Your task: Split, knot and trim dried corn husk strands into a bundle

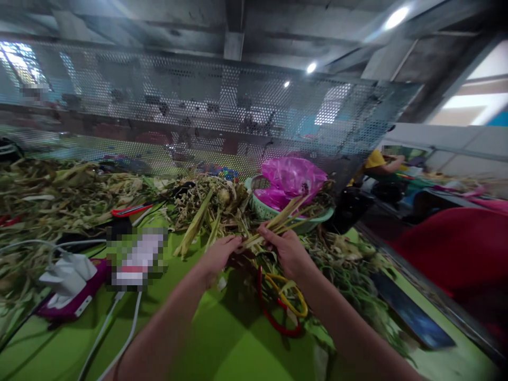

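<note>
Head view: nearer than the fingers (pixel 263 232), red and yellow handles (pixel 281 329) lie on the desk (pixel 230 344), seemingly within reach. Left hand (pixel 221 255) and right hand (pixel 290 253) pinch dry leaves (pixel 281 218) between them, probably for steadiness, the tips pointing toward a basket (pixel 263 210) beyond.

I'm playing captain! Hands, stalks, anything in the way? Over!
Right hand pinching stalks, left hand at their near end. Stalks point toward basket. Maybe in the way: red-yellow handles below.

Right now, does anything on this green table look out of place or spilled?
Yes, arguably: the white plastic charging plugs, at left on the purple rectangular block, look odd, being electrical gear beside loose, dry-looking tan leaves.
</note>
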### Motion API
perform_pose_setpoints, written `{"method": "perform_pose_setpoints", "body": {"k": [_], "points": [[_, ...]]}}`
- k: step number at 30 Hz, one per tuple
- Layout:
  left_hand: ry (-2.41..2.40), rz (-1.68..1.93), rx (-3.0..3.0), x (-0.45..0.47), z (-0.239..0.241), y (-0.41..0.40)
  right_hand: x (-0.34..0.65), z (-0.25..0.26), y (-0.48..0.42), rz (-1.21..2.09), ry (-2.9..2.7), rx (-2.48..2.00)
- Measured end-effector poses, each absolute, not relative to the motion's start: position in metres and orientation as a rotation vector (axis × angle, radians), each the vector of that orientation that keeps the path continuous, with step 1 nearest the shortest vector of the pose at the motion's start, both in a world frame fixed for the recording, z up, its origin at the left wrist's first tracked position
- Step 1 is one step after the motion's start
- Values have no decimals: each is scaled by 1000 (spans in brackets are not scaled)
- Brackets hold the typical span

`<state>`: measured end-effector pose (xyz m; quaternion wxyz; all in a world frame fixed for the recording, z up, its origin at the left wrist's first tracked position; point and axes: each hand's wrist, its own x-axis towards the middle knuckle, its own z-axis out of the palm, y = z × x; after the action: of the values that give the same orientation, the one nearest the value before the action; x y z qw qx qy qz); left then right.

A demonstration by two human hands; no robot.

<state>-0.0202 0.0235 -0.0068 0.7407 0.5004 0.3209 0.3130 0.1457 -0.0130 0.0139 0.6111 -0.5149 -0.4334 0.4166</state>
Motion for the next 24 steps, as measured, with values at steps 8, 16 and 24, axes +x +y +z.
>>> {"method": "perform_pose_setpoints", "body": {"k": [8,16,24], "points": [[654,693,1179,-15,-5,22,147,14,-12,918,-1119,-1230],[610,690,1374,-16,-10,23,140,19,-16,879,-1161,-1241],[628,677,1482,-19,-9,26,141,16,-16,973,-1088,-1229]]}}
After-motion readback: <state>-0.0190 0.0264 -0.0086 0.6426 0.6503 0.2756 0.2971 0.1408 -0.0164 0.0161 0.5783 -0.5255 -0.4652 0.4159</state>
